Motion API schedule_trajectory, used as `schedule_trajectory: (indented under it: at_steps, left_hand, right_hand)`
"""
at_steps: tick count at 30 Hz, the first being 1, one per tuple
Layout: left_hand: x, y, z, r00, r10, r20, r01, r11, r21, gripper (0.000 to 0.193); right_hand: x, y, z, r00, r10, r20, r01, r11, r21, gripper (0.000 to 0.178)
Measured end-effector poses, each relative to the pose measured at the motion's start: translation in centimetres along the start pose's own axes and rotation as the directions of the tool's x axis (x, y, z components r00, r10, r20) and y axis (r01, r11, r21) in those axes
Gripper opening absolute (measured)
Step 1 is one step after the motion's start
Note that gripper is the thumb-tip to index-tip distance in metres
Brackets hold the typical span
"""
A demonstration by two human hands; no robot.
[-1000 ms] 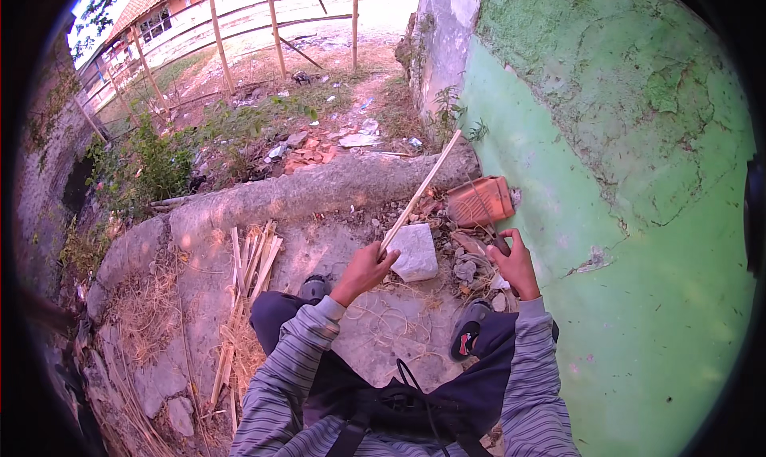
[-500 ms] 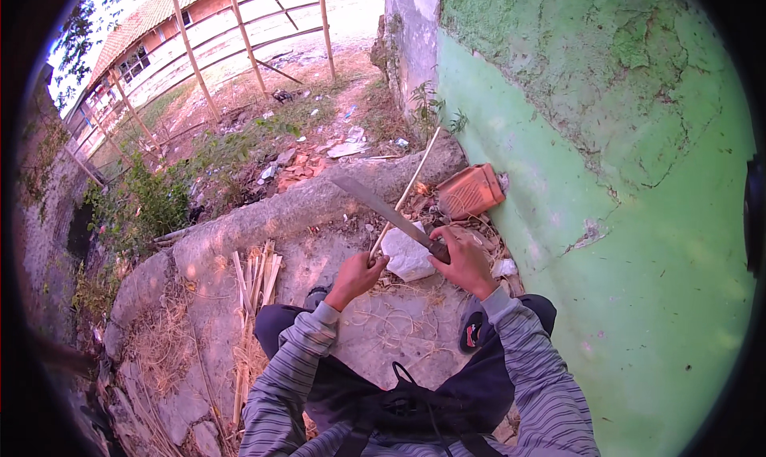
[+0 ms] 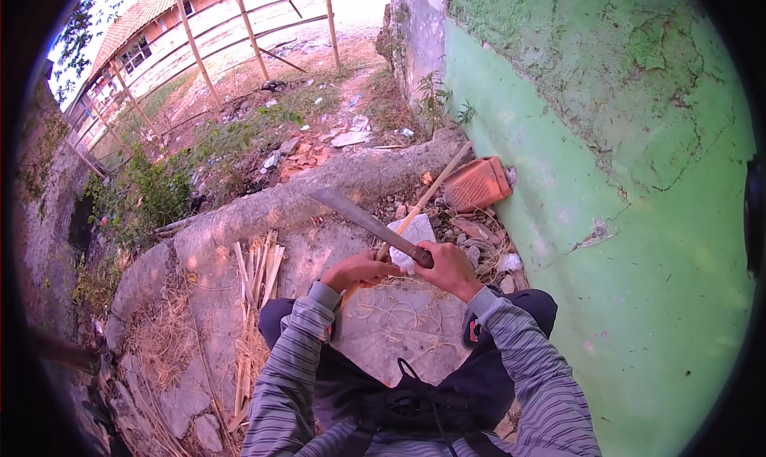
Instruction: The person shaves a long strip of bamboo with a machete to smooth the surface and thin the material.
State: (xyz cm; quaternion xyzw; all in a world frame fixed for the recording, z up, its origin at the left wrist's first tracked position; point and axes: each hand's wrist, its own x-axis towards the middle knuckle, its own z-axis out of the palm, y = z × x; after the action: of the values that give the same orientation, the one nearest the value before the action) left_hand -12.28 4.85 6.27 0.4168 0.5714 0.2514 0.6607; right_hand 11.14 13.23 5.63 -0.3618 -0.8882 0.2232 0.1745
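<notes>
My right hand (image 3: 451,270) grips the dark handle of a machete (image 3: 359,216), its broad blade pointing up and to the left. In my left hand (image 3: 361,270) is a pale bamboo strip (image 3: 437,184), which slants from below the hand up to the right. The blade crosses over the strip just beyond my hands, and whether they touch I cannot tell. Behind the crossing, a white block (image 3: 416,235) rests on the ground, partly covered by the strip and the machete. My left fingers are partly hidden behind the hand.
A bundle of split bamboo strips (image 3: 259,269) lies to the left, with fibrous shavings (image 3: 163,337) farther left. An orange plastic container (image 3: 479,184) leans by the green wall (image 3: 606,297) at the right. A low concrete ledge (image 3: 263,211) curves across the front, with rubble beyond.
The bamboo strip has shifted down through my left hand, its lower end now showing below the fingers. My left wrist has turned, and the machete blade has tipped lower to the left.
</notes>
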Motion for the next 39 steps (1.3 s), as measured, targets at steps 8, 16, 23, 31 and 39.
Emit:
schedule_trajectory:
  at_steps: [8,16,23,31,39]
  left_hand:
    - [2.3,-0.8,0.3,0.959,0.056,-0.277,0.017,0.967,0.254,0.053]
    - [4.5,-5.0,-0.2,0.718,0.483,-0.501,-0.041,0.748,0.662,0.053]
    - [5.6,-5.7,1.0,0.943,0.227,-0.243,-0.142,0.936,0.323,0.039]
    - [4.5,-4.1,1.9,0.961,0.197,-0.195,-0.155,0.965,0.212,0.044]
    - [4.6,-5.0,1.9,0.923,0.298,-0.243,-0.202,0.914,0.353,0.033]
  right_hand:
    - [0.9,-1.0,-0.8,0.997,0.063,-0.040,-0.064,0.998,-0.009,0.033]
    - [0.5,-0.4,1.4,1.000,0.015,-0.002,-0.016,0.998,-0.069,0.033]
    - [-0.1,-0.7,4.0,0.999,0.025,0.020,-0.025,1.000,-0.003,0.032]
    - [1.2,-0.4,3.0,0.998,0.060,-0.032,-0.058,0.996,0.070,0.029]
    - [0.9,-1.0,3.1,0.999,0.046,-0.023,-0.046,0.999,-0.012,0.032]
